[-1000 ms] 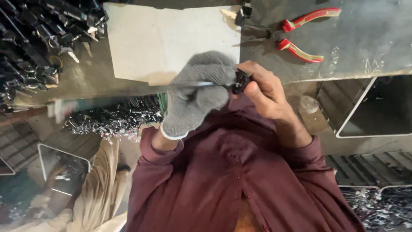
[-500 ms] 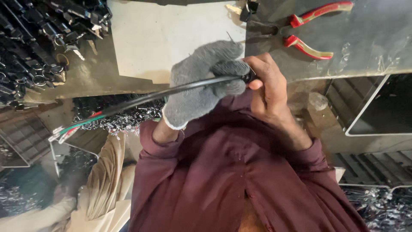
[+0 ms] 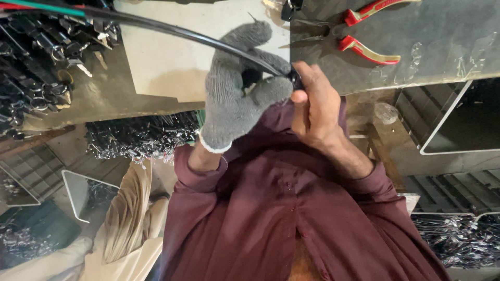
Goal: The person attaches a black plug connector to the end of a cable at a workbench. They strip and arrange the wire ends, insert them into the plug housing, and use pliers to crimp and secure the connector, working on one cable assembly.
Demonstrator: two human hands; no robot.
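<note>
Head view, the only 1: left hand [image 3: 237, 99] in a grey knit glove is wrapped around a black cable [image 3: 172, 31], fingers curled tight, cable pinched between thumb and fingers. Right hand [image 3: 315, 106] is bare, fingertips closed on the cable end [image 3: 295, 79], right against the gloved thumb. Both hands are held up over the person's maroon shirt [image 3: 271, 218], just off the near edge of the workbench [image 3: 442, 47].

Cable runs from the hands up and left to the frame corner, where red and green wires [image 3: 36, 5] show beside it. What is on the cable end is too small and covered to tell.

Progress, as a judgement: cable is in hand and the end is being worked; the red-handled pliers [image 3: 364, 31] lie on the bench, untouched, well apart from both hands.

Room: a pale sheet [image 3: 166, 57] on the bench lies bare behind the hands. A pile of dark metal parts [image 3: 41, 62] crowds the left; more parts [image 3: 140, 138] lie heaped below the bench edge. Grey trays [image 3: 458, 125] sit at right.
</note>
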